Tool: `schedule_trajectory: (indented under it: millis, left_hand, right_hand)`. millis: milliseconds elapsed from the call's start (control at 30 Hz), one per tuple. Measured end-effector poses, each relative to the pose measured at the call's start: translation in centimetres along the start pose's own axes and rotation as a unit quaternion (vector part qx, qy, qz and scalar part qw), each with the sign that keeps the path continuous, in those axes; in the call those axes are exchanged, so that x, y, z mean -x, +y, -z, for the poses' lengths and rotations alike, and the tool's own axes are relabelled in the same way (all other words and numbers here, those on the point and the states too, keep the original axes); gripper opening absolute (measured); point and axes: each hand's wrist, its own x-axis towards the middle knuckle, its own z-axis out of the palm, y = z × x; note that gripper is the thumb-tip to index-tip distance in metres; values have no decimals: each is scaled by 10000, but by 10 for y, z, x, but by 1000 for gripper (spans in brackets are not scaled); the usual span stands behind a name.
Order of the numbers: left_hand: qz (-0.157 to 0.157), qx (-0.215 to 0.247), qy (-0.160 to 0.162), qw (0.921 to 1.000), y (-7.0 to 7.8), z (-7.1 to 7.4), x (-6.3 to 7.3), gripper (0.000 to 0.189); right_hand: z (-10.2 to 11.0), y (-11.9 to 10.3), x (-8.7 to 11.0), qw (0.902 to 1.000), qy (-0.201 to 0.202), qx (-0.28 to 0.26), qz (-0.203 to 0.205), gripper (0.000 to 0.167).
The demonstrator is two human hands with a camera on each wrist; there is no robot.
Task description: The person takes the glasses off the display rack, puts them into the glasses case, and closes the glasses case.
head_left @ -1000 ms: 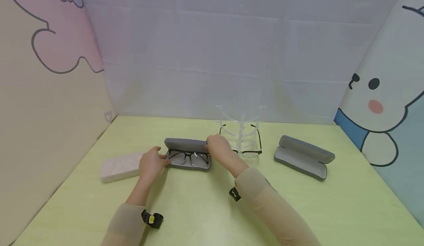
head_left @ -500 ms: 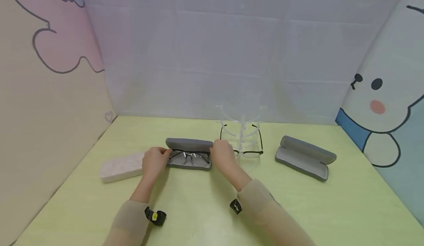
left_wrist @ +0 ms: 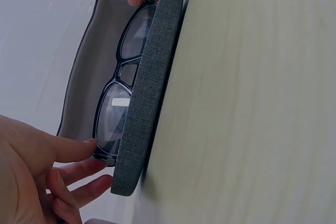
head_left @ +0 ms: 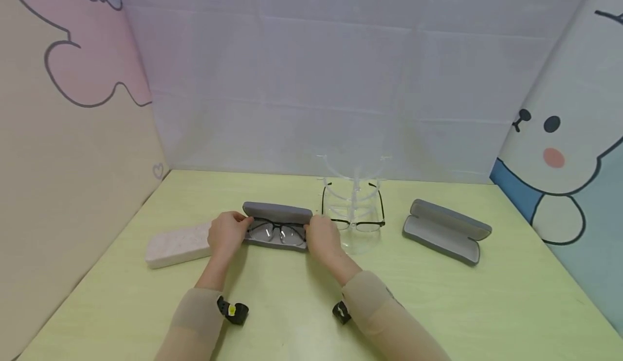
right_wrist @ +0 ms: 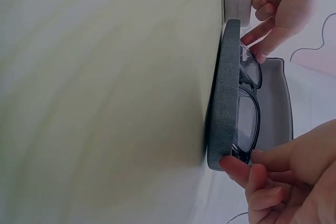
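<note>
Currently, black-framed eyeglasses [head_left: 277, 225] are lying lengthwise between left hand [head_left: 226, 235] and right hand [head_left: 324, 238], fingers [left_wrist: 76, 149] pinching opposite frame ends inside open gray eyeglass case [head_left: 277, 211].

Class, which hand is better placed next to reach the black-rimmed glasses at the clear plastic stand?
Probably the right hand, nearer those glasses; the left hand is across the grey fabric case.

Both arms [head_left: 193, 323] stretched forward, fingers [left_wrist: 85, 170] pinching
</note>
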Motion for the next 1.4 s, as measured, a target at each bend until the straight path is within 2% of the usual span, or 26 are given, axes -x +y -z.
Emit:
schedule_trajectory:
  millis: [200, 333, 500, 633, 733, 933, 1033, 1167, 1400]
  left_hand:
    - [86, -272, 17, 9996, 3, -4, -1, 22]
    - [58, -247, 20, 9997, 2, -4, -1, 23]
    - [10, 120, -52, 9999, 0, 4, 1, 36]
    - [-290, 554, -169, 9979, 4, 13, 0, 51]
    - [-503, 736, -260, 9957, 10, 16, -3, 54]
    - [-447, 632, -88, 9970, 13, 14, -7, 45]
    - [-489, 582, 15, 9971, 12, 12, -8, 39]
    - [-714, 539, -71, 9960, 11, 12, -11, 38]
    - [-897, 437, -192, 9948, 10, 15, -10, 34]
  right_hand:
    - [-4, 2, -3, 10000, -13, 65, -27, 22]
    - [-1, 4, -2, 9999, -118, -80, -30, 23]
    - [9, 5, 3, 9993, -186, -280, -137, 28]
    - [18, 3, 6, 9992, 124, -379, -19, 27]
    - [21, 2, 6, 9970, 276, -704, 179, 35]
    - [18, 3, 4, 9898, 435, -1306, 360, 30]
    - [15, 4, 1, 9897, 617, -1252, 319, 26]
    - [13, 4, -2, 9906, 756, -1087, 333, 24]
    - [18, 2, 0, 9919, 366, -1201, 216, 23]
